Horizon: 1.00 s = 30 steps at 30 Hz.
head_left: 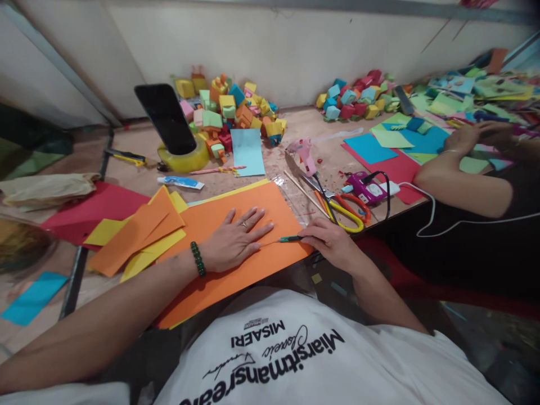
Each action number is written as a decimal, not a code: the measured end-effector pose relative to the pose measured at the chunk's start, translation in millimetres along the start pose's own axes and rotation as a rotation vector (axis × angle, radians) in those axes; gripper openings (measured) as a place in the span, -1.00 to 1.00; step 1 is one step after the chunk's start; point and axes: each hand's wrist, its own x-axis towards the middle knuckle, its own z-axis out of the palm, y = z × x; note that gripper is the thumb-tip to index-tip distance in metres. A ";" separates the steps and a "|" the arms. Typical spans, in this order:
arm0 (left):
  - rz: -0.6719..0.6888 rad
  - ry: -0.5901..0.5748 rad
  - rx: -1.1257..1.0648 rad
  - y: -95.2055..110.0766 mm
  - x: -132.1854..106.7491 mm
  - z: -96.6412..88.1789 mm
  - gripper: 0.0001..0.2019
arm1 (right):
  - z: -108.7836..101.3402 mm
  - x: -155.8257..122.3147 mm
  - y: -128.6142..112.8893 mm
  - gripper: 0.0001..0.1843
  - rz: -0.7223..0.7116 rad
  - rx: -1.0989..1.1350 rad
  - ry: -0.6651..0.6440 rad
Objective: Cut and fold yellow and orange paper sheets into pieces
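My left hand [234, 239] lies flat with fingers spread on a large orange paper sheet [219, 275] near the table's front edge. A green bead bracelet sits on that wrist. My right hand [333, 242] is closed around a small green cutter [289, 239], its tip touching the orange sheet just right of my left fingertips. Loose orange and yellow paper pieces [139, 236] lie to the left of the sheet.
Scissors [343, 211], a pink glue gun [306, 154], a purple glue gun [365, 188], a blue sheet [248, 151], a tape roll holding a phone [169, 121] and piles of coloured paper cubes [228, 109] lie beyond. Another person's arm [459, 188] rests on the table at right.
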 end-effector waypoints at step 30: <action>-0.003 -0.049 -0.017 -2.9 -21.8 -23.5 -0.43 | 13.5 -0.6 -7.7 -0.82 -0.005 0.027 0.041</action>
